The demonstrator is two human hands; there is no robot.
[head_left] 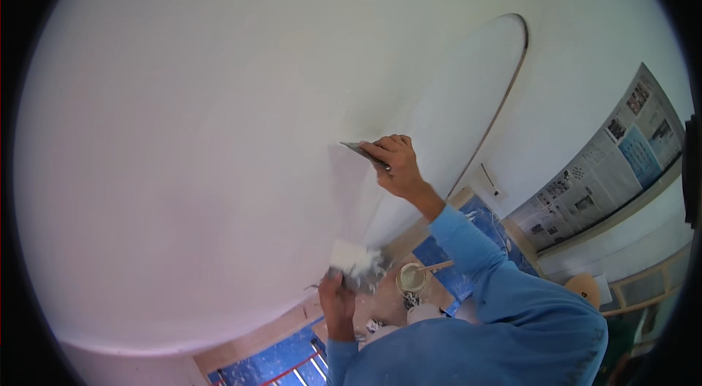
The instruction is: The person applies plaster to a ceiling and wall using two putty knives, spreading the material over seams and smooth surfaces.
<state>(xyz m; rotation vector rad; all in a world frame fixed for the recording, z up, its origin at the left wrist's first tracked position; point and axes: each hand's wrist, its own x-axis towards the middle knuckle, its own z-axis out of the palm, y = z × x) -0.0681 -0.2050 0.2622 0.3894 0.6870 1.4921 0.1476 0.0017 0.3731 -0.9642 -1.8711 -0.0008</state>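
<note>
From the head camera, I saw a broad white wall [190,130] filling most of the picture, bowed outward by the fisheye lens. The right hand [397,163] was raised against it, fingers wrapped closed around the handle of a putty knife [360,150] whose thin blade lay flat on the wall surface, pointing left. A blue sleeve [475,254] ran from that wrist down to the lower right.

Lower down, the left hand [335,298] was closed around the handle of a second, wider tool, a plaster board [360,269] carrying a heap of white filler [349,258]; it was held just off the wall, well below the right hand.

Right of the knife, I noted a tall arched outline [504,93] drawn or cut in the wall, its curve running down toward the floor. Nothing stood between the blade and the wall.

On the floor below, I saw blue covering sheets [446,269] spattered with white, and a small round bucket [411,278] with a stick resting across it, just right of the left hand. Sheets of newspaper [607,167] masked a window at the far right, above a pale ledge. A wooden stool seat [583,287] showed near the right edge.
</note>
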